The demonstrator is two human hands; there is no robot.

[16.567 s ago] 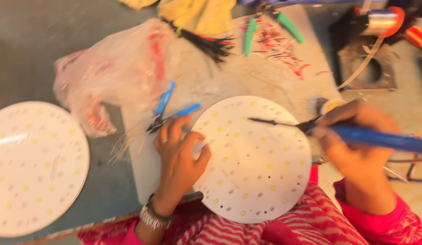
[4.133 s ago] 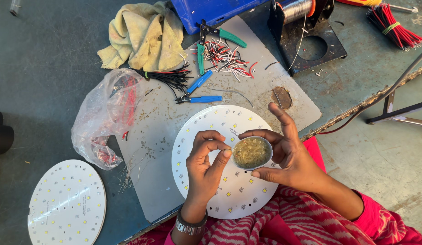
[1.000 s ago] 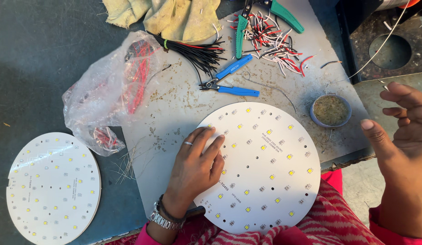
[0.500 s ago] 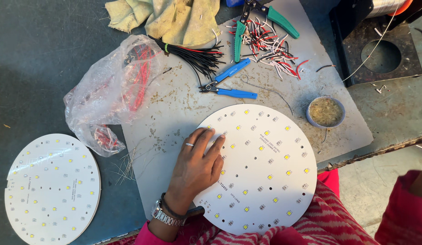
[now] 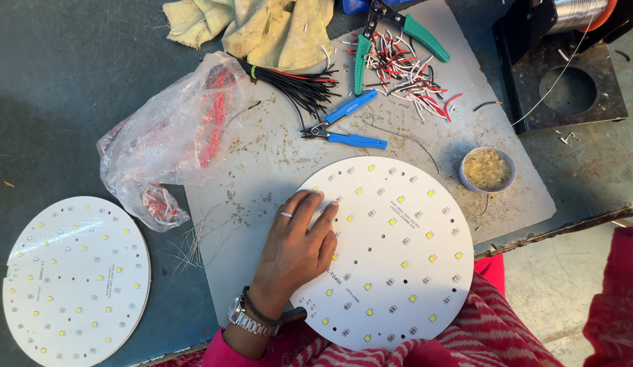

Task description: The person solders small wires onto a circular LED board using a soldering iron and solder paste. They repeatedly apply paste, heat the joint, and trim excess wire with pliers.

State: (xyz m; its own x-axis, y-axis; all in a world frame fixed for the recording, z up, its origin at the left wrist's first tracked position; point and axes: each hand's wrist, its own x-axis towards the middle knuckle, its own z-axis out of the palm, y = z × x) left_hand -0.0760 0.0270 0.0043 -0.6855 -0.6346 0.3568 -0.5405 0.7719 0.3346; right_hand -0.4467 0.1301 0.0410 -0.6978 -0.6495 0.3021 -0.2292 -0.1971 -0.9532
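A round white circuit board [image 5: 391, 255], dotted with small yellow squares and holes, lies at the near edge of a grey work board [image 5: 262, 170], its lower rim hanging over the person's red striped lap. The left hand [image 5: 296, 248] rests flat on the disc's left edge, palm down, fingers stretched out and close together, gripping nothing; a ring sits on one finger and a watch with dark bands circles the wrist. The right hand is out of view, with only a red sleeve showing at the right border.

Just beyond the disc's upper right rim stands a small round tin [image 5: 487, 170] of yellowish paste, apart from the disc. Above the disc lie blue-handled cutters [image 5: 344, 126], jaws pointing left, and further back green-handled pliers [image 5: 391, 34] rest over a scatter of red, white and black wire offcuts [image 5: 415, 75]. A bundle of black wires [image 5: 296, 85] spreads out next to the cutters, beneath a crumpled yellowish cloth [image 5: 255, 27]. To the left, a clear plastic bag [image 5: 174, 136] holding red wires lies half on the work board. A second round white board [image 5: 75, 278] of the same kind lies well apart on the dark table at the left. At the top right, a black stand [image 5: 575, 88] with a round hole carries a spool of solder wire.
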